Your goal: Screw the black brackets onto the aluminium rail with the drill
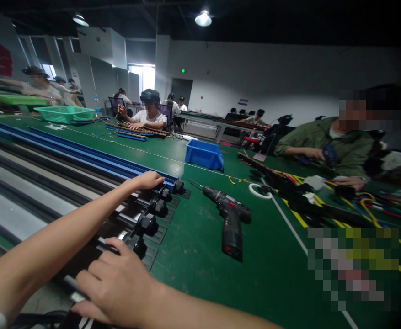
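Long blue and black rails lie side by side on the green table, with black end fittings at their right ends. My left hand (150,180) is reached out, its fingers curled over the end of a blue rail (128,170) near a black round fitting (179,186). Nearer me, my right hand (116,278) is bent round the end of the closest dark rail, a silvery strip (75,285) showing at its fingers. Its palm side is hidden. Beside the fittings, a black cordless drill (232,219) with a long bit lies on its side.
A blue bin (204,154) stands beyond the drill, and a green basket (66,114) at the far left. A white ring (259,191) lies right of the drill. Dark cable bundles (299,196) cover the right side, where a co-worker holds another drill (329,155).
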Available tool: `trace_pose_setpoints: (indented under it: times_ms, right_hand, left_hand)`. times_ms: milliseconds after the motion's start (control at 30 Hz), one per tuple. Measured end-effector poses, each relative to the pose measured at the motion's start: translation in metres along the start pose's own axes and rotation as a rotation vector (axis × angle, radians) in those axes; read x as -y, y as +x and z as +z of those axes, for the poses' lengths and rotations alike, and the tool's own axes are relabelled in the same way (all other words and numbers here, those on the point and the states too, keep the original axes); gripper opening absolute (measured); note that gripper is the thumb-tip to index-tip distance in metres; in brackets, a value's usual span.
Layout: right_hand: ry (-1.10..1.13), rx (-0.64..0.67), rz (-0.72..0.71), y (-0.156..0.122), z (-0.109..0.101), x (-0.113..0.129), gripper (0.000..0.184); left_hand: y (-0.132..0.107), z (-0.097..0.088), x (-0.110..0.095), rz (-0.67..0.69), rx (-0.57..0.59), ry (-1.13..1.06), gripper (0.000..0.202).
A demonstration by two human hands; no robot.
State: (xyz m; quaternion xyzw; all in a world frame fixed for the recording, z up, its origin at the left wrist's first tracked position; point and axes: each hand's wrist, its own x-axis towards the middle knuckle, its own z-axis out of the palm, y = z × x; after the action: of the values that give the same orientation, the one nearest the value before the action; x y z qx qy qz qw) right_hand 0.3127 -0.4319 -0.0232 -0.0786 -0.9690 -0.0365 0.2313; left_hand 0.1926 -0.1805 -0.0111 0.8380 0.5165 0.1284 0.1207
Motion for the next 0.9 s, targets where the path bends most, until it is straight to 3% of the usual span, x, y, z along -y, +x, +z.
trace_pose_setpoints:
  times_ms: [900]
  right_hand:
    - [0.007,-0.06,-0.078,0.002,0.009,-0.005,0.048]
  left_hand:
    - [0.001,0.001,-0.002,-0.006,-0.002,0.012,0.051]
